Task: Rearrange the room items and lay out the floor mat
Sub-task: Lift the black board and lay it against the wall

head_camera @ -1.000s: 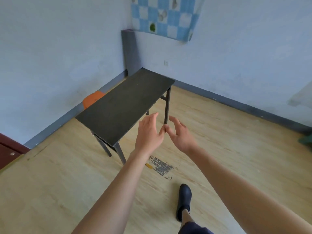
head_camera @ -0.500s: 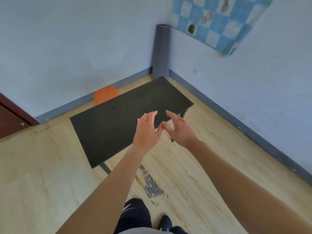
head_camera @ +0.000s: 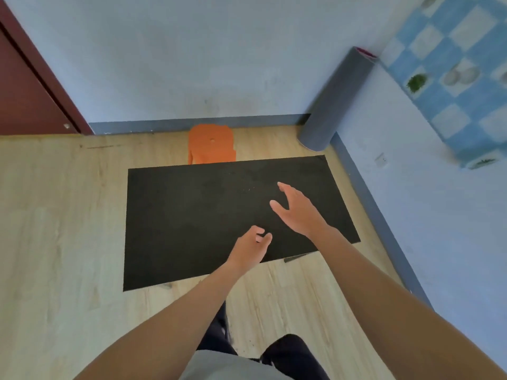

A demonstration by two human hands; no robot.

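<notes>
Your left hand (head_camera: 248, 249) hangs half curled and empty above the near edge of the black table (head_camera: 192, 220). Your right hand (head_camera: 297, 212) is open, empty too. Past it, the rolled mat (head_camera: 333, 101) leans in the corner; it looks soft and light, so hug its middle.

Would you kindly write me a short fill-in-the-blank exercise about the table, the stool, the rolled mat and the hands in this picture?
1. The rolled grey mat leans in the ____ of the room.
2. The stool behind the black table is ____ in colour.
3. The left hand and the right hand are both ____ of any object.
4. The door at the left is dark ____.

Missing words: corner; orange; empty; red
</notes>
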